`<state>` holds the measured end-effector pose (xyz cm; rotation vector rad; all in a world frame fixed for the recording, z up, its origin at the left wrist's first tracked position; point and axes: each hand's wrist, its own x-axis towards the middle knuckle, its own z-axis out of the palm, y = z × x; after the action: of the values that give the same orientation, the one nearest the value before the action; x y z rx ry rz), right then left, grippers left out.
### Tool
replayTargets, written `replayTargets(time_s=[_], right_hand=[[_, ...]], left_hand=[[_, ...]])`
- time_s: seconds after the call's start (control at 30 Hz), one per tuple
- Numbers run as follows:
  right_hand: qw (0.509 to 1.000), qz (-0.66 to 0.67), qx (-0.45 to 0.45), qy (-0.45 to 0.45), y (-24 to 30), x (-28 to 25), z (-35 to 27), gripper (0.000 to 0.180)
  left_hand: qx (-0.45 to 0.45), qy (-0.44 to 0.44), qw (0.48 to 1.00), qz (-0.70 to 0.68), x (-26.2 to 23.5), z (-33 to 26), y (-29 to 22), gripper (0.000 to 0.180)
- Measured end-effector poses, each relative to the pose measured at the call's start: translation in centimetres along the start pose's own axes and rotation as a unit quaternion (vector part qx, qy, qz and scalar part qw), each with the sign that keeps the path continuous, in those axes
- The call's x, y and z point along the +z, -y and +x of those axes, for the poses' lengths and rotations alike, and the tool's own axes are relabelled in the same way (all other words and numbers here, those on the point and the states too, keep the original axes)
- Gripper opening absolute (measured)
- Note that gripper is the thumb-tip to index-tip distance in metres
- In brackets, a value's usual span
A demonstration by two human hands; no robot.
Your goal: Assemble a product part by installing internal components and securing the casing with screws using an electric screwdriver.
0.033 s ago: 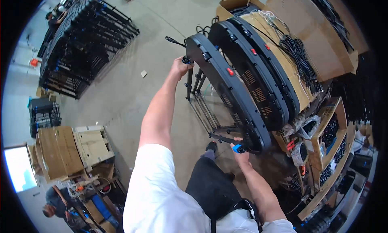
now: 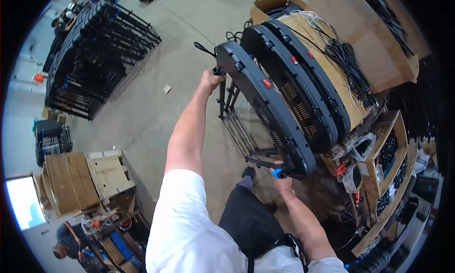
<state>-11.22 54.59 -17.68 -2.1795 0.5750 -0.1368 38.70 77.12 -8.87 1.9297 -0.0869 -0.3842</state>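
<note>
In front of me stands a black metal frame (image 2: 237, 128) of thin tubes, attached along a long rounded black panel (image 2: 272, 109) with a red switch (image 2: 266, 83) on its edge. My left hand (image 2: 212, 79) is closed around a black fitting at the far end of the frame. At the near end my right hand (image 2: 283, 182) grips the frame beside a blue part (image 2: 278, 173); its fingers are partly hidden. Two similar black panels (image 2: 310, 100) stand upright right behind the first one. A black lever (image 2: 204, 47) sticks out at the far end.
Coiled black cables (image 2: 348, 64) lie on a cardboard sheet (image 2: 303, 26) to the right. Nearer stands a wooden bin (image 2: 379, 164) of small black parts. A row of black frames (image 2: 95, 55) is at far left, with a person (image 2: 60, 29) behind. Another person (image 2: 68, 237) is lower left, near cardboard boxes (image 2: 71, 183).
The whole view has shifted very slightly. Both hands keep their hold on the frame, and the panel sits a touch further left in the picture.
</note>
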Motion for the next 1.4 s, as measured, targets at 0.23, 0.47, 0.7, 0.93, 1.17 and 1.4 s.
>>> replayTargets(time_s=[0.23, 0.47, 0.7, 0.93, 1.17, 1.4], right_hand=[[0.917, -0.245, 0.215, 0.23, 4.0, -8.8, 0.3, 0.039], [0.889, -0.039, 0.457, -0.009, -6.1, -20.1, -23.3, 0.044], [0.661, 0.014, 0.638, -0.394, -14.3, -28.3, -53.6, 0.048], [0.401, -0.061, 0.519, -0.752, -25.1, -50.6, -77.0, 0.057], [0.47, 0.127, 0.419, -0.767, -30.8, -65.5, -81.0, 0.053], [0.404, 0.152, 0.366, -0.824, -26.9, -60.6, -93.0, 0.041]], left_hand=[[-0.017, -0.186, 0.98, 0.066, 6.1, -1.7, 5.0, 0.082], [-0.253, 0.349, 0.881, 0.196, 14.6, -26.0, 23.6, 0.035], [-0.249, 0.517, 0.757, 0.311, 27.1, -41.1, 16.6, 0.029], [-0.144, 0.467, 0.82, 0.297, 44.4, -41.9, 8.2, 0.023], [0.04, 0.571, 0.789, 0.222, 65.8, -59.4, -5.0, 0.03], [0.131, 0.804, 0.55, 0.181, 74.2, -89.1, -14.3, 0.036]])
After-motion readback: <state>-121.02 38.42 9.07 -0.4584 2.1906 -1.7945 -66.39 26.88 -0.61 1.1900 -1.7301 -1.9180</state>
